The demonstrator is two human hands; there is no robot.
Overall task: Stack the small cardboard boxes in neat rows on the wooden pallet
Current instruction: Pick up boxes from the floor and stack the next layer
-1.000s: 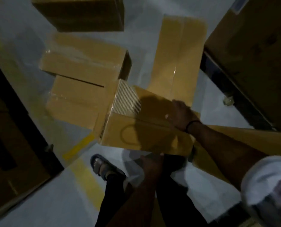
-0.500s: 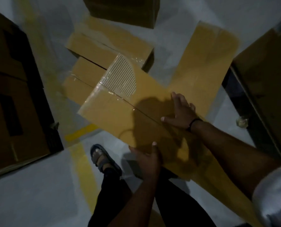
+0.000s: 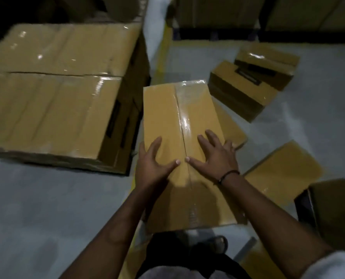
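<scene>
In front of the waist, above the grey floor [image 3: 36,208]: holding a long cardboard box [image 3: 167,117], top face up, long axis pointing away, clear tape shining along its centre seam. Pressing the right hand [image 3: 214,158] flat on the top just right of the seam, fingers [image 3: 203,141] straight and spread, thumb reaching to the seam; thin black band [image 3: 228,175] round that wrist. Gripping the box's left edge with the left hand [image 3: 151,168]: thumb and forefinger lying on top, other fingers over the side and out of sight. Thumb tips almost touching across the seam.

Left of the held box, near: a big block of boxes [image 3: 52,97] under glossy film, standing on the floor. Right and farther off, well apart from the block: two small boxes [image 3: 242,93] touching side by side on the floor. Beneath the held box's right side, partly hidden: a flat box [image 3: 231,127]. Nearer, by the right forearm: a tan box [image 3: 284,174]. On the floor past the far end: a yellow line [image 3: 161,57]. Below the box: a sandalled foot [image 3: 218,243].
</scene>
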